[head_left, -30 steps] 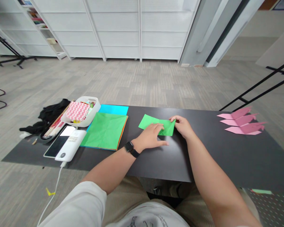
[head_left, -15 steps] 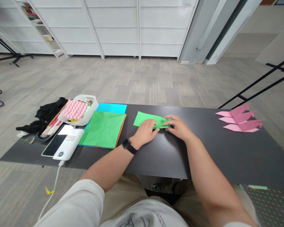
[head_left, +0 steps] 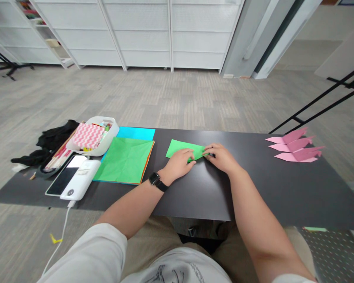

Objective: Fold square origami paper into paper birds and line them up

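A folded green paper [head_left: 181, 148] lies on the black table [head_left: 253, 188] in front of me. My left hand [head_left: 177, 165], with a black watch on its wrist, rests on the paper's near edge with fingers laid flat and pressing down. My right hand [head_left: 221, 156] is at the paper's right end, its fingertips pinched on the folded corner.
A stack of coloured sheets, green on top [head_left: 125, 159], lies to the left. Beside it sit a white tray of patterned paper [head_left: 91, 135], a phone [head_left: 63, 179], a white power bank [head_left: 81, 179] and black cloth [head_left: 54, 137]. Folded pink paper shapes [head_left: 295, 149] lie at the far right.
The paper went from a wider sheet to a narrower folded strip. My right hand slid left onto its right end, and my left hand drew back toward its near edge.
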Motion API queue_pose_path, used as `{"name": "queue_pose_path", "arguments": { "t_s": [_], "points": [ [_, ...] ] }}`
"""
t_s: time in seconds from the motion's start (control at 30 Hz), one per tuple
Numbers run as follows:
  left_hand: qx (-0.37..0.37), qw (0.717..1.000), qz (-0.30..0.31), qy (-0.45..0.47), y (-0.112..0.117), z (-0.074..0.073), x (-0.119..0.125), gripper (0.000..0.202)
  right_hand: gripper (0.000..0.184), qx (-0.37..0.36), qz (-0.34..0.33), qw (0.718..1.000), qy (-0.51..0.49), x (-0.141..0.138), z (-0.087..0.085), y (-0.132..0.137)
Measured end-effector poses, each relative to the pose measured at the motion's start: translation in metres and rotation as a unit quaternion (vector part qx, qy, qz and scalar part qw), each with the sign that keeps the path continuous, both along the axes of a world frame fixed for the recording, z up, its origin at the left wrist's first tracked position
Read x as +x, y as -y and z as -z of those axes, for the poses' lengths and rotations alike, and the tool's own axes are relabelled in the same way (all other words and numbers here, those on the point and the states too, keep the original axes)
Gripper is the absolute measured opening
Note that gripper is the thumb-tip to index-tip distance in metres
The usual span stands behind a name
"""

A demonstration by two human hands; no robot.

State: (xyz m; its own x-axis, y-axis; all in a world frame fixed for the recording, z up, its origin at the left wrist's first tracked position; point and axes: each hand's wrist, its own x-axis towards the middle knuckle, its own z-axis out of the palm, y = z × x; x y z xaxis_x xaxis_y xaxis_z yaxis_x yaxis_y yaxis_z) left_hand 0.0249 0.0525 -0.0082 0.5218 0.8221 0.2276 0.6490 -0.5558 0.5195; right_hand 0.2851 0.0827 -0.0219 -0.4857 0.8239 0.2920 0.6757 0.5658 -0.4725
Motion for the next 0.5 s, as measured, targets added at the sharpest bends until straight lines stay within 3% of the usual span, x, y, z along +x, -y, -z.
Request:
{"name": "queue_pose_path", "arguments": {
  "t_s": [0.2, 0.5],
  "points": [
    [0.008, 1.000, 0.017, -0.024, 0.001, -0.002, -0.002, 0.007, 0.019, -0.038, -0.013, 0.999, 0.011, 0.011, -0.006, 0.002],
    [0.009, 0.999, 0.037, -0.031, 0.005, -0.005, -0.001, 0.004, 0.013, -0.066, 0.019, 0.998, -0.006, 0.014, -0.022, 0.009]
  ]
}}
